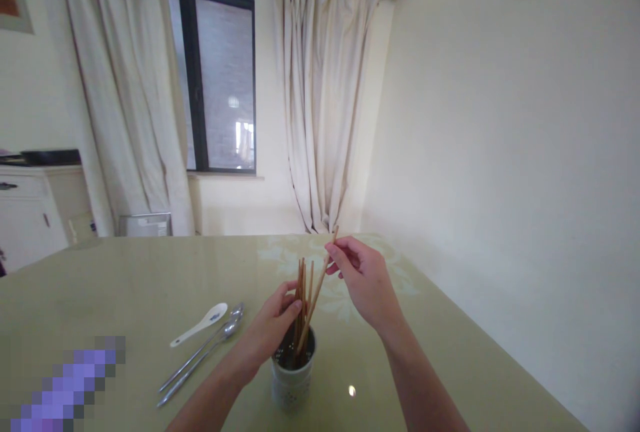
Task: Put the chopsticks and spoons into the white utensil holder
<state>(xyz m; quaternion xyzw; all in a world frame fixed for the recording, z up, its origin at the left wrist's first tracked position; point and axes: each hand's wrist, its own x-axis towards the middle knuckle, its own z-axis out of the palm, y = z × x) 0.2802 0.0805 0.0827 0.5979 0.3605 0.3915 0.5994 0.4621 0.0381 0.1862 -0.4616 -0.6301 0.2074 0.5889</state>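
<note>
A light grey cup (293, 385) stands on the green table, holding several wooden chopsticks (303, 285) that point upward. My left hand (273, 325) is closed around the chopsticks just above the cup's rim. On the right, my right hand (363, 275) pinches the upper part of one lighter chopstick (319, 285), which leans to the right with its lower end inside the cup. Left of my left hand lie a white ceramic spoon (203, 323) and two long-handled metal spoons (205, 349), side by side.
The green table (125, 285) reaches back toward a window (225, 85) and curtains (320, 85). A pixelated purple patch covers the lower left corner. A white cabinet (30, 212) stands at the far left, and a plain wall (500, 119) runs along the right.
</note>
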